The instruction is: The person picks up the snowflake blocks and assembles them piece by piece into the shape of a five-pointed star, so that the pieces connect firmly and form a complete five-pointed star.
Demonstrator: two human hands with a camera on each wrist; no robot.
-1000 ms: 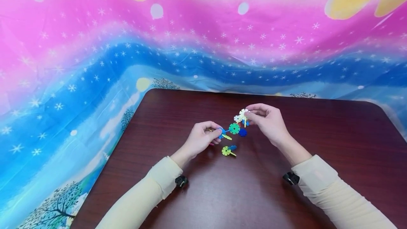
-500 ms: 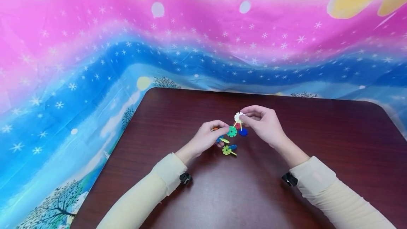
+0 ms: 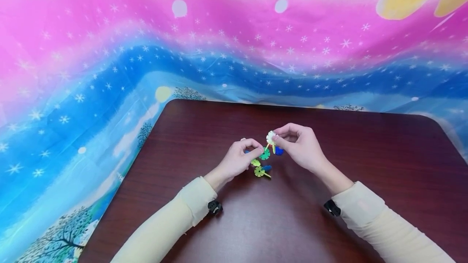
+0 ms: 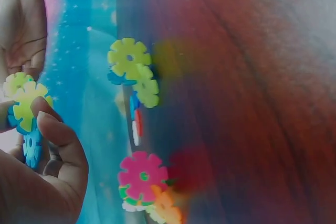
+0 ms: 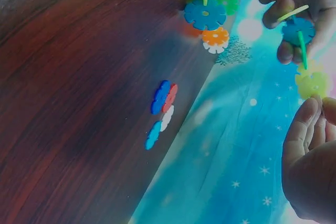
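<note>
Between both hands is a small chain of slotted plastic snowflake discs. My left hand (image 3: 235,160) pinches its near end, where a blue disc (image 5: 298,31) sits among the fingers in the right wrist view. A green disc (image 3: 265,154), edge-on in the right wrist view, links toward a pale yellow disc (image 3: 271,136). My right hand (image 3: 301,146) holds that pale yellow disc between thumb and fingertips. In the left wrist view, yellow discs (image 4: 26,107) and a blue disc (image 4: 32,148) show by my left thumb. The fingers hide some of the joints.
On the dark wooden table (image 3: 329,214) lies a yellow and blue joined piece (image 3: 259,171) just below the hands. A dark blue disc (image 5: 159,97) lies with red, white and light blue ones. Pink (image 4: 142,176) and orange discs sit farther left. Patterned cloth (image 3: 234,52) hangs behind.
My hands have drawn closer together: the left moved right, the right moved slightly left and down with the pale yellow disc. Left fingers now reach the green disc.
</note>
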